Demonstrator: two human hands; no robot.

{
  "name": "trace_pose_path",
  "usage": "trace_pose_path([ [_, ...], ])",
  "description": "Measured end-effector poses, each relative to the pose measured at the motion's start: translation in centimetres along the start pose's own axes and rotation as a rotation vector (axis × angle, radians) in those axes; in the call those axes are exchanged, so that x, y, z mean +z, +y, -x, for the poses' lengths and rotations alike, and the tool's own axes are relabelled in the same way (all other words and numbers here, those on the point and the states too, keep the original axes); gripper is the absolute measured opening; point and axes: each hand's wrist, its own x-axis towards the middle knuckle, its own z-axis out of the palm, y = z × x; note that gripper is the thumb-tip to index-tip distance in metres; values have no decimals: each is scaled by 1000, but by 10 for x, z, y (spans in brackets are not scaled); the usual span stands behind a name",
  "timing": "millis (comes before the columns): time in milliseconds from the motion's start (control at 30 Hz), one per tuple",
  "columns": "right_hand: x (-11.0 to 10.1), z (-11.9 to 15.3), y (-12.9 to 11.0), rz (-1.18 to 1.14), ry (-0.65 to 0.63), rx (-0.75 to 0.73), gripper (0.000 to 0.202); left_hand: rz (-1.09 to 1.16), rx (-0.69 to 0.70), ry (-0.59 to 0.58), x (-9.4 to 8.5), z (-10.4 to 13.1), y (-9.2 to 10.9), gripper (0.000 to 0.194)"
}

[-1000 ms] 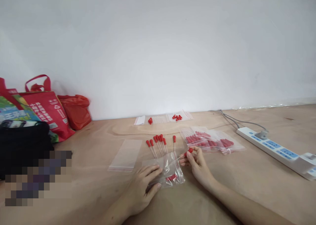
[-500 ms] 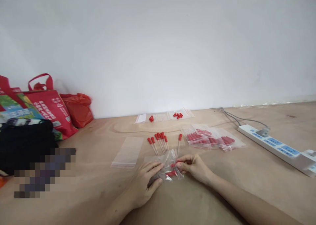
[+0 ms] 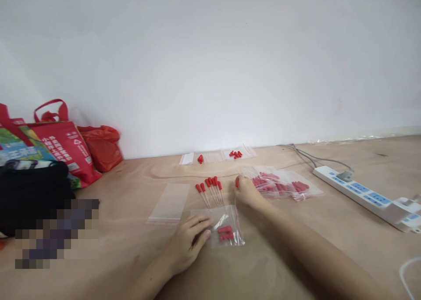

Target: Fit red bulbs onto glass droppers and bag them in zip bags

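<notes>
A clear zip bag [image 3: 226, 216] with red rubber bulbs [image 3: 225, 233] inside lies flat in front of me. My left hand [image 3: 194, 238] rests at its left side, thumb and fingers apart. Farther forward, my right hand [image 3: 246, 191] is closed on a red-capped dropper [image 3: 237, 182]; most of that dropper is hidden by the fingers. Several red-capped droppers [image 3: 213, 188] lie fanned out just beyond the bag. Right of my right hand sit bags of red bulbs [image 3: 281, 186].
An empty clear bag [image 3: 169, 202] lies to the left. Small bags with red bulbs [image 3: 235, 154] are near the wall. A white power strip [image 3: 358, 192] is at the right. Red shopping bags [image 3: 67, 142] and black cloth [image 3: 33, 192] are at the left.
My right hand has moved away from the bag, forward to the lone dropper. The bag now lies flatter, and my left hand has shifted slightly left.
</notes>
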Motion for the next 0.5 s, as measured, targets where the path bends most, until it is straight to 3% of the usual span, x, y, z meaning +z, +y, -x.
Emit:
trace_pose_path([
  [200,17,-20,-20,68,-38,80,27,-5,22,-123,-6,3,-6,34],
  [333,6,-10,-11,36,-15,35,39,-22,33,-129,-5,4,-3,35],
  [400,-5,0,1,-45,50,-53,43,-27,24,-126,-4,3,0,36],
  [500,-14,21,24,-397,271,-178,37,-32,15,-111,-1,2,5,36],
])
